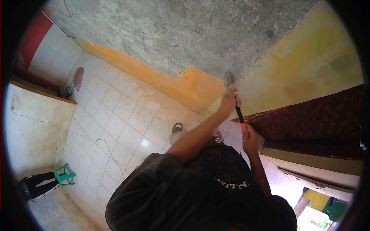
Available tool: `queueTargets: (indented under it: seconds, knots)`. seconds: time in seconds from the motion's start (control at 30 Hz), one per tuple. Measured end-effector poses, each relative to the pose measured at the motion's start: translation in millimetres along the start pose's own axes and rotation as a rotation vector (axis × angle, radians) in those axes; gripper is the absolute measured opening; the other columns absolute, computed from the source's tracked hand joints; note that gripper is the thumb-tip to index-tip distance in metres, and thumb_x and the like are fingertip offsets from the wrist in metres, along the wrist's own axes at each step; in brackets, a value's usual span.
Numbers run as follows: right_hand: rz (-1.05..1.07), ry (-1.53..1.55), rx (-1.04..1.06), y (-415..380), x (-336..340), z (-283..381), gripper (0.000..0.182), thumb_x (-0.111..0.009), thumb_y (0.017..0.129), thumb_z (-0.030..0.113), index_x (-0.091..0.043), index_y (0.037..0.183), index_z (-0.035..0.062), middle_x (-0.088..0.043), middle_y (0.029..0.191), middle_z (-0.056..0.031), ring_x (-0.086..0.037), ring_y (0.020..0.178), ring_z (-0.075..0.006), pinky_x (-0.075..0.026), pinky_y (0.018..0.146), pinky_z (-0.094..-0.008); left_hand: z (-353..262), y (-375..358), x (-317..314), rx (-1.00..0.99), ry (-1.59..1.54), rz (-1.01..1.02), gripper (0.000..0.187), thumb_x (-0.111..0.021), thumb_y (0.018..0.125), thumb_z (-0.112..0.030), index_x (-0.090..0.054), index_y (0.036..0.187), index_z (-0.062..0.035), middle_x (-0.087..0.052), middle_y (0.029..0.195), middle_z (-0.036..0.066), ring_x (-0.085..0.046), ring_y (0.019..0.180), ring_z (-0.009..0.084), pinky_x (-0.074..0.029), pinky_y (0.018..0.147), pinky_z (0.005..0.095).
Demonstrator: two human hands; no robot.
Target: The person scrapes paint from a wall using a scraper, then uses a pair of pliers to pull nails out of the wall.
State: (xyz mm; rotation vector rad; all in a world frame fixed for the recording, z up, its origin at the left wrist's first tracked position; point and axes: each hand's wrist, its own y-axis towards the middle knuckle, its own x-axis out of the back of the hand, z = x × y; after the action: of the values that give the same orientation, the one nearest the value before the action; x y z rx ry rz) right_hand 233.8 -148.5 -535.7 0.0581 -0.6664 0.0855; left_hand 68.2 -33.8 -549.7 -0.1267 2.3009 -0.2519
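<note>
My left hand [230, 101] is wrapped round the upper part of a long black-handled scraper [239, 112], close below its head. Lower down, my right hand [250, 138] grips the handle near its orange-red band. The tool's grey, slightly blurred head [229, 78] overlaps the wall where bare grey plaster [169, 34] meets orange paint [192, 84] and yellowish paint [308, 65]. The paint edge there is ragged.
White floor tiles [115, 109] carry dusty residue along the wall. A dark red patterned cloth [308, 119] hangs over furniture at right. A thin cable [98, 139] crosses the floor. At lower left, a person's legs [42, 181] show beside a green stool [64, 175].
</note>
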Motion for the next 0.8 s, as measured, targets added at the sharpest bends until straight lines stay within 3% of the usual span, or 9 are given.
queueTargets:
  seconds: [0.13,0.2,0.27,0.3,0.4,0.43,0.53,0.67,0.8]
  knots:
    - [0.049,0.019,-0.194,-1.7,4.4,4.1,0.032,-0.055,0.096,0.028,-0.062,0.114,0.0031,-0.057,0.067,-0.0087,-0.052,0.058,-0.0145,-0.043,0.056,-0.0310,-0.9,-1.9,1.8,0.030,-0.032,0.044,0.044,-0.036,0.099,-0.051,-0.038,0.095,-0.0079,-0.039,0.059,0.003,-0.046,0.048,0.0179,-0.046,0.054,0.0356]
    - [0.022,0.035,-0.176,-7.5,7.6,2.9,0.032,-0.055,0.096,0.029,-0.062,0.114,0.0031,-0.055,0.064,-0.0062,-0.050,0.057,-0.0125,-0.041,0.054,-0.0307,5.0,-3.8,-4.3,0.060,-0.037,0.058,0.045,-0.037,0.098,-0.053,-0.039,0.096,-0.0077,-0.039,0.059,0.003,-0.047,0.049,0.0180,-0.046,0.054,0.0357]
    - [0.029,0.026,-0.150,-9.2,15.3,10.0,0.032,-0.055,0.096,0.026,-0.061,0.114,0.0006,-0.049,0.067,0.0029,-0.043,0.056,-0.0049,-0.037,0.051,-0.0235,10.7,-5.5,-6.3,0.055,-0.027,0.065,0.047,-0.038,0.098,-0.054,-0.039,0.097,-0.0076,-0.040,0.060,0.003,-0.046,0.049,0.0179,-0.046,0.054,0.0361]
    - [0.064,0.008,-0.175,-5.7,14.8,19.3,0.032,-0.056,0.096,0.025,-0.061,0.114,0.0001,-0.048,0.066,0.0032,-0.043,0.056,-0.0045,-0.037,0.051,-0.0233,6.1,-4.3,-2.4,0.073,-0.086,0.046,0.047,-0.039,0.098,-0.054,-0.039,0.097,-0.0074,-0.040,0.060,0.003,-0.046,0.050,0.0174,-0.046,0.054,0.0362]
    - [0.024,-0.054,-0.143,-7.5,10.1,14.3,0.031,-0.056,0.096,0.025,-0.061,0.114,0.0003,-0.047,0.065,0.0027,-0.043,0.056,-0.0042,-0.037,0.051,-0.0234,-0.6,-8.2,-2.4,0.072,-0.061,0.077,0.046,-0.039,0.098,-0.054,-0.040,0.096,-0.0073,-0.040,0.061,0.003,-0.047,0.050,0.0169,-0.047,0.054,0.0358]
    - [0.007,-0.048,-0.146,-7.9,11.0,12.6,0.032,-0.054,0.096,0.030,-0.062,0.113,0.0036,-0.047,0.057,-0.0040,-0.044,0.053,-0.0107,-0.035,0.051,-0.0303,0.5,-9.1,-3.5,0.072,-0.059,0.075,0.046,-0.039,0.098,-0.054,-0.040,0.096,-0.0073,-0.040,0.061,0.003,-0.047,0.050,0.0169,-0.047,0.054,0.0358]
    - [0.036,0.113,-0.211,-9.7,14.5,12.4,0.028,-0.055,0.096,0.023,-0.063,0.111,-0.0002,-0.048,0.065,0.0037,-0.042,0.056,-0.0039,-0.036,0.050,-0.0232,1.6,-8.9,-7.0,0.055,-0.034,0.086,0.046,-0.039,0.098,-0.053,-0.041,0.096,-0.0076,-0.040,0.061,0.002,-0.048,0.051,0.0165,-0.047,0.055,0.0357]
    - [0.012,-0.081,-0.109,-5.7,11.5,8.6,0.033,-0.055,0.097,0.031,-0.062,0.113,0.0032,-0.049,0.062,-0.0016,-0.045,0.055,-0.0086,-0.036,0.051,-0.0282,1.1,-6.8,-4.0,0.086,-0.070,0.083,0.046,-0.039,0.098,-0.053,-0.041,0.097,-0.0066,-0.041,0.061,0.002,-0.048,0.051,0.0164,-0.047,0.055,0.0359]
    - [0.044,0.094,-0.252,-9.8,16.5,4.9,0.033,-0.055,0.096,0.031,-0.062,0.113,0.0029,-0.048,0.062,-0.0009,-0.045,0.054,-0.0084,-0.036,0.051,-0.0279,5.8,-11.9,-11.6,0.077,-0.050,0.073,0.045,-0.039,0.099,-0.052,-0.040,0.099,-0.0070,-0.041,0.062,0.002,-0.048,0.051,0.0162,-0.047,0.056,0.0352]
